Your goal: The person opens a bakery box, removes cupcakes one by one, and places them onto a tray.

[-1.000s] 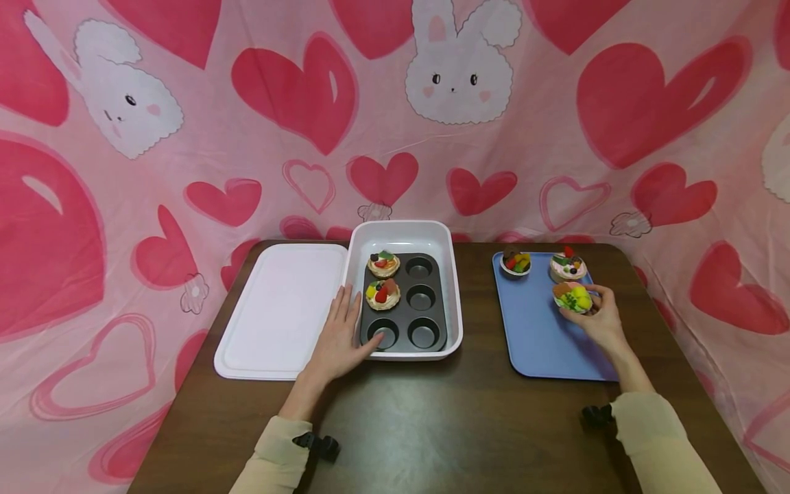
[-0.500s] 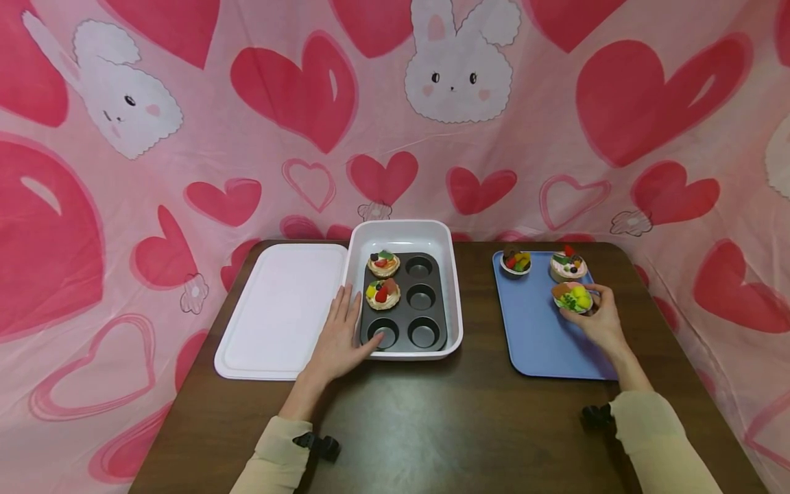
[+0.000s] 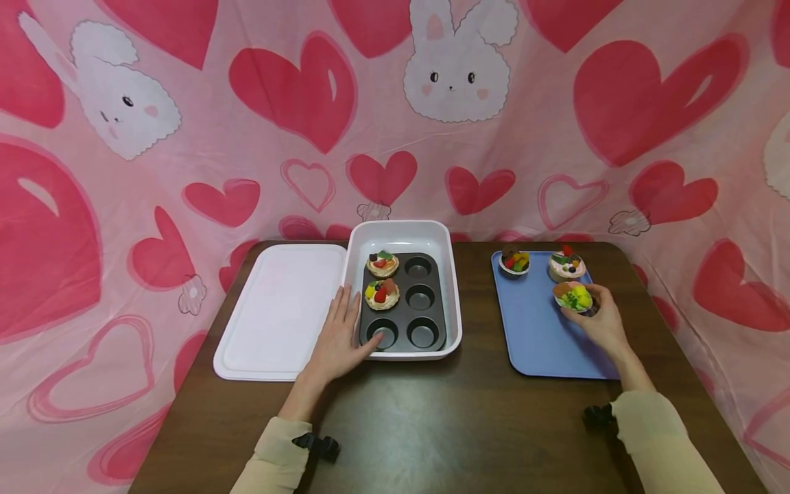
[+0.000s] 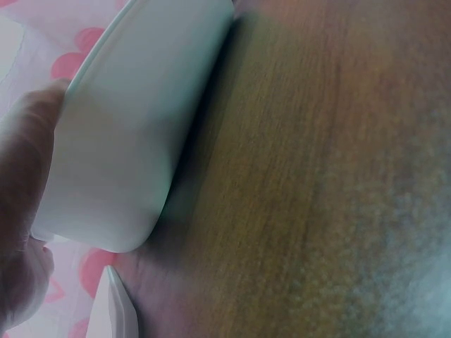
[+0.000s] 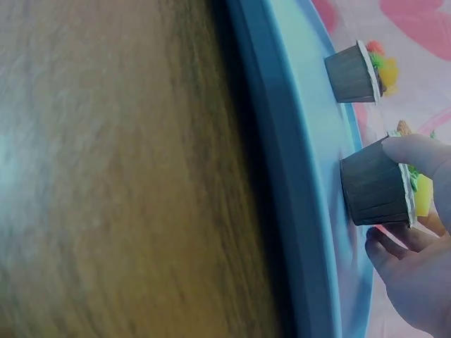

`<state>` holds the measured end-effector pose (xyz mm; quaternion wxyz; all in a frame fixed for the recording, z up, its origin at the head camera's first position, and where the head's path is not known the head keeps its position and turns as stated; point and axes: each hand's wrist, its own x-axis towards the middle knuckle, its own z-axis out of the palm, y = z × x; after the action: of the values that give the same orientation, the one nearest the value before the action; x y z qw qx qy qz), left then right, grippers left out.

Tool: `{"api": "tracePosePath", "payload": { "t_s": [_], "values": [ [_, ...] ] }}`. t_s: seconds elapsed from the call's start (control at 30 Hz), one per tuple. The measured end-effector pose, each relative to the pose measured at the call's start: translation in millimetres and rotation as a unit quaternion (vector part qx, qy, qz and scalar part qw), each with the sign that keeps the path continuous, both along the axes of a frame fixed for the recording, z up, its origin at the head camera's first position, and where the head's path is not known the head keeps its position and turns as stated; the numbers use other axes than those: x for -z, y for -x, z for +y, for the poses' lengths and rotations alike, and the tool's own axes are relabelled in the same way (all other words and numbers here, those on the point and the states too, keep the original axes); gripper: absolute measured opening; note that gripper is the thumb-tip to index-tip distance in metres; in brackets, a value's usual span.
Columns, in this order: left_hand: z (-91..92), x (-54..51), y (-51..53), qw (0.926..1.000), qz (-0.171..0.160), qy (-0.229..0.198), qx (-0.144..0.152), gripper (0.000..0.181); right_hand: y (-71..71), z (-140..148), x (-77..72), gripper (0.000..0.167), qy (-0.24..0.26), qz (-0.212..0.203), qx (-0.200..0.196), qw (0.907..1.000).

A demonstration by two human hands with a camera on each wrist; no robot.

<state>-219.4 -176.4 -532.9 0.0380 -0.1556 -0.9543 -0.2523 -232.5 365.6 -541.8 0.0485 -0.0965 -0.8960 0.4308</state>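
At the blue tray's right side, my right hand [image 3: 603, 322] holds a cupcake [image 3: 574, 298] with yellow and green topping between thumb and fingers. Its dark pleated cup [image 5: 377, 184] stands on the tray in the right wrist view. My left hand [image 3: 336, 339] lies with straight fingers along the left rim of a white bin [image 3: 455, 302], its thumb over the near rim. Inside that bin is a dark muffin tin [image 3: 402, 302]. Two fruit tarts, one far [image 3: 382, 264] and one in the middle [image 3: 382, 295], fill cups of its left column; the other cups are bare.
On the blue tray [image 3: 531, 329] also stand a cupcake with dark and fruit topping [image 3: 514, 263] and a pink-creamed cupcake [image 3: 566, 265]. A white lid [image 3: 278, 315] lies left of the bin. Behind the wooden table [image 3: 457, 425] hangs a pink heart-patterned cloth [image 3: 382, 130].
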Motion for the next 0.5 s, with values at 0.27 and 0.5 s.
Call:
{"api": "tracePosePath", "payload": {
  "t_s": [0.27,0.5],
  "values": [
    [-0.3,-0.1,0.0,1.0,0.001,-0.001,0.001,0.105,-4.8,4.1,1.2,0.076,-0.132,0.059,-0.048,0.9883],
    [-0.3,0.5,0.8,1.0,0.004,-0.001,0.002,0.104,-7.9,6.6,2.9,0.082,-0.234,0.063,-0.062,0.9683]
  ]
}}
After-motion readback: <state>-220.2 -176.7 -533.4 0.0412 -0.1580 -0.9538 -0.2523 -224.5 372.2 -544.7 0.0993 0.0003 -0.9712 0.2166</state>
